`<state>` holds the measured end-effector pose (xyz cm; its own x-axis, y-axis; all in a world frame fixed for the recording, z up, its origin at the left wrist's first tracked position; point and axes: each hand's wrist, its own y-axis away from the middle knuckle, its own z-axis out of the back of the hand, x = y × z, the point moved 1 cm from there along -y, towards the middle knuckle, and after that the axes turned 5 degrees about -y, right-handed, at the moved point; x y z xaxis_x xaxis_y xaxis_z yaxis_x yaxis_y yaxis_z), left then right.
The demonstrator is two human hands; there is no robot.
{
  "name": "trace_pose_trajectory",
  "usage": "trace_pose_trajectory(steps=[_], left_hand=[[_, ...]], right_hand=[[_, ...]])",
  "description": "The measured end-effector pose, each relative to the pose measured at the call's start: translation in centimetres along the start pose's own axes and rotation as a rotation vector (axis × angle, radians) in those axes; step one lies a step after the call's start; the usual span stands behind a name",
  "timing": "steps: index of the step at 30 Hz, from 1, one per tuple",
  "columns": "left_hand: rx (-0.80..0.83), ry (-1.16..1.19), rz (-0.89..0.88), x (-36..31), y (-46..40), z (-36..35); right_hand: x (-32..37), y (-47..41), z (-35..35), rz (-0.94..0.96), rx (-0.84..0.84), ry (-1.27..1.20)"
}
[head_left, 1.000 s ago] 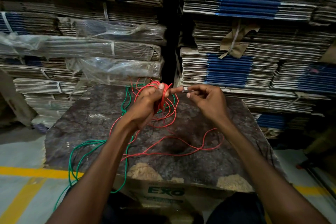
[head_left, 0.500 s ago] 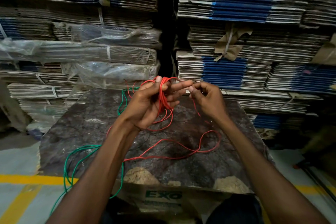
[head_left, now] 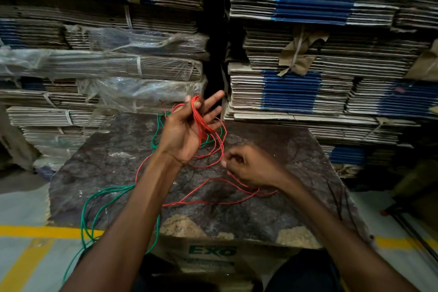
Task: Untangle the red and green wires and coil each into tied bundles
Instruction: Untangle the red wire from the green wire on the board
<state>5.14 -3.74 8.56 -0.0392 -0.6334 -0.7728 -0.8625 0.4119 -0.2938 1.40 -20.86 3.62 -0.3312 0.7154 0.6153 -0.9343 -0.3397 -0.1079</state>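
Note:
My left hand (head_left: 183, 130) is raised palm up over the dark board, fingers spread, with several loops of the red wire (head_left: 200, 121) wound around it. My right hand (head_left: 248, 166) sits lower and to the right, fingers pinched on a strand of the same red wire. The loose rest of the red wire trails across the board (head_left: 208, 201) below both hands. The green wire (head_left: 94, 216) lies behind my left hand, runs under my left forearm and hangs off the board's left front edge toward the floor.
The dark worn board (head_left: 113, 168) rests on a cardboard box printed EXO (head_left: 213, 251). Tall stacks of flattened cartons (head_left: 308, 83) fill the background close behind the board. Grey floor with yellow lines (head_left: 28, 230) lies on both sides.
My right hand has dropped from beside the left fingertips down to the board, drawing the red strand with it. My left hand has turned palm up with the coil and opened its fingers.

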Motion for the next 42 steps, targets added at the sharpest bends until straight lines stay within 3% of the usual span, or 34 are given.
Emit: trace_pose_trajectory(steps=[5,11,13,18,22,25,32,37,42], left_hand=[[-0.183,-0.403,-0.083,1.2,-0.5,1.2],[-0.135,-1.014,-0.095,2.0,0.4,1.4],[-0.095,-1.142,-0.069,2.5,0.7,1.7],[-0.024,-1.220,-0.026,3.0,1.4,0.3],[-0.018,-0.937,0.033,3.2,1.6,0.3],[0.021,-0.725,0.078,3.4,1.9,0.2],[0.076,-0.237,0.251,3.4,2.8,-1.5],[0.071,0.048,0.395,3.1,3.0,-2.0],[0.059,0.113,0.471,2.9,3.0,-2.8]], right_hand=[[2.5,1.8,1.9,0.014,0.132,0.215],[4.5,3.0,4.4,0.158,0.089,0.330],[4.7,2.7,4.9,0.261,0.024,0.324],[4.2,1.2,6.1,0.433,-0.318,0.272],[3.3,0.4,6.4,0.393,-0.490,0.191],[2.4,-0.2,6.2,0.329,-0.511,0.104],[1.6,-0.4,5.0,0.253,-0.318,-0.389],[1.1,0.3,4.6,0.241,-0.176,-0.516],[1.5,1.1,4.4,0.191,-0.062,-0.603]])
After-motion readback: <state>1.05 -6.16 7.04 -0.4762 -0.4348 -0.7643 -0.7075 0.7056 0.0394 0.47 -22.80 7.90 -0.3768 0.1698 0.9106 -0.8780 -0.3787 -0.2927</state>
